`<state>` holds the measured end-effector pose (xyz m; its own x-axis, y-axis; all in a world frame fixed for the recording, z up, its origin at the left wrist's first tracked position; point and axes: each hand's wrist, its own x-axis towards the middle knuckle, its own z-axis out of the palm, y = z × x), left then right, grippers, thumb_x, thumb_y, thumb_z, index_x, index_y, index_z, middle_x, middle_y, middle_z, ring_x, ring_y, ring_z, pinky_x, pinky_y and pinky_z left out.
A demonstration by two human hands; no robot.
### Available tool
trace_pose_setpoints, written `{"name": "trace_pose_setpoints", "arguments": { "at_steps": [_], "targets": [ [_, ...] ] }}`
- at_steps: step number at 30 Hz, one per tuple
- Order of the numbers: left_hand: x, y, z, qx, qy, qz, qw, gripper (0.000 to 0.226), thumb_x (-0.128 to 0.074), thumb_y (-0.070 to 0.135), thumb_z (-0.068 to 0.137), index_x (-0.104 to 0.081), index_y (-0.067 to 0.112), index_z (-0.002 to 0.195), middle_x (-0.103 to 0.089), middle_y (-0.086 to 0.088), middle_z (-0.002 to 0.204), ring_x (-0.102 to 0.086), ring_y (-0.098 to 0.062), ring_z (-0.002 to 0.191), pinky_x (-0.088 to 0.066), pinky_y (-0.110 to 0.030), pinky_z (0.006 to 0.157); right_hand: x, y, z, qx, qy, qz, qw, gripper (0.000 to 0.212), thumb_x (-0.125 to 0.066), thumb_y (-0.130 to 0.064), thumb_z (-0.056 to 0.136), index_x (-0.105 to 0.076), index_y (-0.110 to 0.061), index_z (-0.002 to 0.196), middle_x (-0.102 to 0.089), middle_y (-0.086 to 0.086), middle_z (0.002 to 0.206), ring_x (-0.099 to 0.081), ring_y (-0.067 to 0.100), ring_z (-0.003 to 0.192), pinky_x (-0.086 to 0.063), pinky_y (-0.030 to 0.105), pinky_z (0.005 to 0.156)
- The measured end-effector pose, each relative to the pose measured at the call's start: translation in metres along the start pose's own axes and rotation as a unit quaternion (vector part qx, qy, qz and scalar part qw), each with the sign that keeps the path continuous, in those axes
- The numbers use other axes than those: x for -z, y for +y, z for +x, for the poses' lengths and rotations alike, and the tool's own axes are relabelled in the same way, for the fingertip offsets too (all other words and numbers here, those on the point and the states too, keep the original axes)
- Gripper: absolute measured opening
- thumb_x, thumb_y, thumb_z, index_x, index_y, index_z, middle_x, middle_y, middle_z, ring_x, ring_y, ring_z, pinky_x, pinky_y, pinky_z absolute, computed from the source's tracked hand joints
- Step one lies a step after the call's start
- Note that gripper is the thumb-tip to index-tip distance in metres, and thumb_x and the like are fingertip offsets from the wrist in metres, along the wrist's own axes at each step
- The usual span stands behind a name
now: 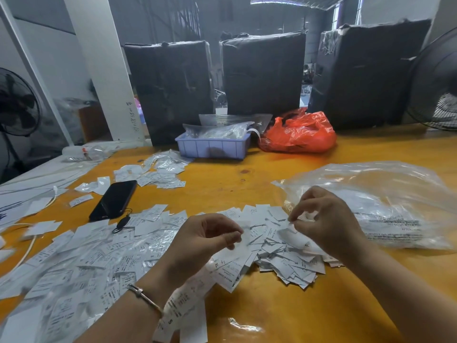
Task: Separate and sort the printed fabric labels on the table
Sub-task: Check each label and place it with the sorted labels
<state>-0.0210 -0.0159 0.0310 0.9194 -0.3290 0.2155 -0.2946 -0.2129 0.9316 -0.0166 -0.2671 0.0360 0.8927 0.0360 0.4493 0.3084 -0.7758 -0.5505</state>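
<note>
Both hands hover low over the pile of labels (279,246) on the tabletop (284,305). The left hand (200,241) pinches a white label (243,240) between thumb and forefinger, and that label hangs down and toward the wrist, its long axis running from the fingertips back toward the person. The right hand (324,221) has its fingers curled, tips pinching the edge of another small label (300,220) just above the heap. The loose heap lies directly beneath and between the two sets of fingers, closer under the right hand; a wider scatter of labels (81,263) spreads off beyond the left hand.

Count: two hands, two labels in hand, loose labels far too many to number. One phone (113,199) lies past the left fingers, one clear bag (385,204) just beyond the right fingers, one blue tray (212,146) and one red bag (300,132) well ahead. Judging by this, the next move is dropping each label onto its size group.
</note>
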Motion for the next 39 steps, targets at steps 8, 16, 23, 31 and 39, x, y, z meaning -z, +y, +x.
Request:
{"name": "trace_pose_setpoints", "arguments": {
  "at_steps": [8,16,23,31,39],
  "targets": [
    [0.003,0.006,-0.001,0.048,-0.018,-0.093,0.994,0.034,-0.079,-0.004,0.068,-0.066,0.006,0.098,-0.070,-0.015,0.083,-0.070,-0.026,0.078,-0.056,-0.026,0.069,0.001,-0.014,-0.001,-0.137,-0.061,0.369,0.917,0.025,-0.053,0.011,0.083,-0.073,-0.002,0.075,-0.071,0.019,0.072,-0.071,0.033,0.066,-0.059,0.029,0.059],
    [0.000,0.006,-0.002,0.049,-0.046,-0.061,0.996,0.016,-0.069,-0.001,0.083,-0.076,0.013,0.087,-0.075,-0.008,0.094,-0.070,-0.017,0.094,-0.054,-0.020,0.080,0.000,-0.012,-0.002,-0.150,-0.044,0.397,0.904,0.042,-0.077,0.003,0.070,-0.072,-0.021,0.104,-0.073,0.011,0.076,-0.067,0.019,0.067,-0.051,0.023,0.059],
    [0.003,0.005,-0.001,0.036,-0.003,-0.062,0.997,0.019,-0.077,0.010,0.074,-0.067,0.000,0.087,-0.074,-0.012,0.083,-0.068,-0.019,0.073,-0.054,-0.021,0.068,-0.004,-0.019,-0.004,-0.158,-0.050,0.402,0.901,0.031,-0.072,0.012,0.068,-0.068,-0.012,0.087,-0.072,0.010,0.077,-0.061,0.019,0.066,-0.045,0.030,0.059],
    [-0.003,0.003,0.000,0.027,0.020,-0.074,0.997,0.031,-0.079,0.015,0.068,-0.074,0.010,0.098,-0.074,-0.011,0.083,-0.070,-0.019,0.075,-0.056,-0.022,0.069,-0.004,-0.028,-0.007,-0.117,-0.064,0.431,0.892,0.056,-0.063,0.017,0.075,-0.055,-0.017,0.119,-0.063,0.025,0.090,-0.067,0.023,0.072,-0.052,0.023,0.057],
    [-0.006,0.006,-0.002,-0.012,0.030,-0.021,0.999,0.022,-0.074,0.022,0.073,-0.074,0.003,0.084,-0.075,-0.012,0.076,-0.071,-0.022,0.067,-0.056,-0.025,0.062,0.000,-0.037,-0.013,-0.049,-0.007,0.473,0.879,0.044,-0.066,0.013,0.077,-0.061,-0.010,0.115,-0.072,0.015,0.079,-0.068,0.011,0.070,-0.049,0.014,0.059]
  ]
}}
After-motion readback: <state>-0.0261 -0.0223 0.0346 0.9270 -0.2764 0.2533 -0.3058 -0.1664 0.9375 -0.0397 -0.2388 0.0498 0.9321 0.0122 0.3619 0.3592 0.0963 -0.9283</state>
